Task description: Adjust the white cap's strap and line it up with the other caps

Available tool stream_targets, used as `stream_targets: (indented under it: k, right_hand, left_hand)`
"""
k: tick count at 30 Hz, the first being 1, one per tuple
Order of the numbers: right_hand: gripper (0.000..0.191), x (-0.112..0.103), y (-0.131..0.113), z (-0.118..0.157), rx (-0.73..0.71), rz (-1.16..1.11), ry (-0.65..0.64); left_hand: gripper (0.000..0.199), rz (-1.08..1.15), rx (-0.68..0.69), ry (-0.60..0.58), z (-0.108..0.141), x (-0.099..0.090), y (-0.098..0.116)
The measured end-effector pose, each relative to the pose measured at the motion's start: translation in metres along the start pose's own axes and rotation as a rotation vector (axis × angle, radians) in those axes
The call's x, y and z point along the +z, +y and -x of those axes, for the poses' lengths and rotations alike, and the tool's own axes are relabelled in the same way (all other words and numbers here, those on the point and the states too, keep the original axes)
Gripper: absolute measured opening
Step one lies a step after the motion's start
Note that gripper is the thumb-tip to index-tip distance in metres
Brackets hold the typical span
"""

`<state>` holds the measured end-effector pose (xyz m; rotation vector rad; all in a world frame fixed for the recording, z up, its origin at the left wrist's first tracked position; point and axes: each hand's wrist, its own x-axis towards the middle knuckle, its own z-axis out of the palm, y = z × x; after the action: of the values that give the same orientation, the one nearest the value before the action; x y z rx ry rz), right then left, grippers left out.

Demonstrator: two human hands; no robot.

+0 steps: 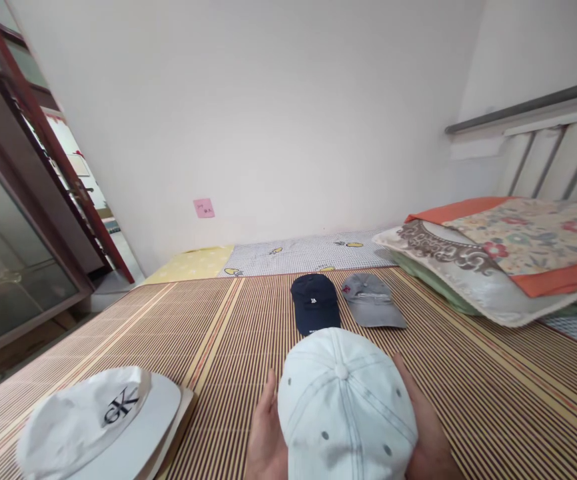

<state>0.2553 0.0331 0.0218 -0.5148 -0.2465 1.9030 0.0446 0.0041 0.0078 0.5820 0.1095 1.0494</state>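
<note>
A pale blue baseball cap (343, 400) is held between my two hands at the bottom middle, its crown toward the camera. My left hand (267, 430) grips the cap's left side, thumb up along the edge. On the opposite side, my right hand (426, 427) holds the cap too, most of its fingers hidden behind the fabric. Just beyond lie a navy cap (314, 300) with a small white emblem and a grey cap (371, 300), side by side on the mat. To the left rests a white cap (93, 420) with black letters, stacked over at least one more brim.
A striped bamboo mat (228, 333) covers the bed. Folded bedding with a floral orange-edged cover (543, 240) is piled at the right. Patterned sheet (288, 257) shows along the white wall, and a radiator (558, 157) stands at the far right.
</note>
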Motion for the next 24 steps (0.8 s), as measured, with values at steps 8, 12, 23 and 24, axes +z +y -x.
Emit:
stream_targets:
  k: [8,12,23,24]
  right_hand:
    - [0.054,-0.001,-0.003,-0.004,0.051,-0.005,-0.051]
    - [0.047,0.003,0.008,-0.007,0.057,-0.004,-0.077]
    - [0.027,0.002,0.019,-0.01,-0.098,0.179,0.158]
    - [0.028,0.002,0.019,-0.01,-0.101,0.186,0.164]
  left_hand:
    - [0.055,-0.016,0.047,-0.082,0.0,0.002,0.004]
    - [0.049,-0.031,0.128,-0.123,0.005,-0.007,0.01]
    - [0.062,0.053,0.202,-0.124,0.014,-0.046,0.02]
    - [0.063,0.063,0.188,-0.118,0.014,-0.046,0.021]
